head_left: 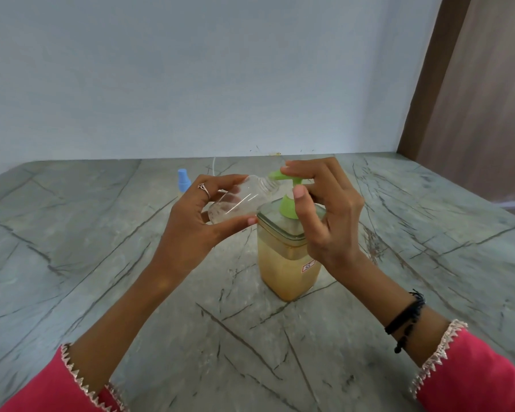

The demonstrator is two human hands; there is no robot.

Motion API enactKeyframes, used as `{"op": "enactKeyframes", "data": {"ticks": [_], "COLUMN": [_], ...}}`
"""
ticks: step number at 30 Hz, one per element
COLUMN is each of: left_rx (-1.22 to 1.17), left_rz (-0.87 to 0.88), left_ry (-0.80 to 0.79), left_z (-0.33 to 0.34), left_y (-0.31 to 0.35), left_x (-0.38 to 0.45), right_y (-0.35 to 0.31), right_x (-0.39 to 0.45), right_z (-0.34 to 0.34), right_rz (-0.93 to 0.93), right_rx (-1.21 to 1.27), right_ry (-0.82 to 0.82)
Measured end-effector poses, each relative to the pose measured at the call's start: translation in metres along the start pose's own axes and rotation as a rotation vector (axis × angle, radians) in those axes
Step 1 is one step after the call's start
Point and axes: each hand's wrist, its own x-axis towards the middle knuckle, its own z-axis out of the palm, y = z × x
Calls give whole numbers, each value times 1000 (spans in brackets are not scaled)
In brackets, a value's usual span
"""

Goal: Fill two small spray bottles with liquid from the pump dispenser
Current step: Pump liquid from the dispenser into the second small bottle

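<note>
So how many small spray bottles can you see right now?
2. A clear uncapped small plastic bottle is tilted in the left hand at the green pump spout; a blue-capped one stands behind, mostly hidden.

Single head-worn wide-angle view, looking forward and down, close over marble-patterned tabletop (pixel 167 307), wall (pixel 191 69) behind.
</note>
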Motion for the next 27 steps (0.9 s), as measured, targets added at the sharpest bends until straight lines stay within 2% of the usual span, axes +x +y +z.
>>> {"op": "enactKeyframes", "data": {"ticks": [6,16,27], "left_rx": [33,11,52], "left_rz": [14,-15,-8], "left_ry": [-10,10,-10], "left_z": [-1,-2,-2], "left_y": [0,4,6], "left_x": [1,0,-1], "right_y": [-1,-2,-1], "right_x": [9,3,11], "right_z": [2,-2,2], "right_rz": [-33,-46,-68], "right_rx": [-87,-99,-123], "right_ry": [-6,-77,-37]}}
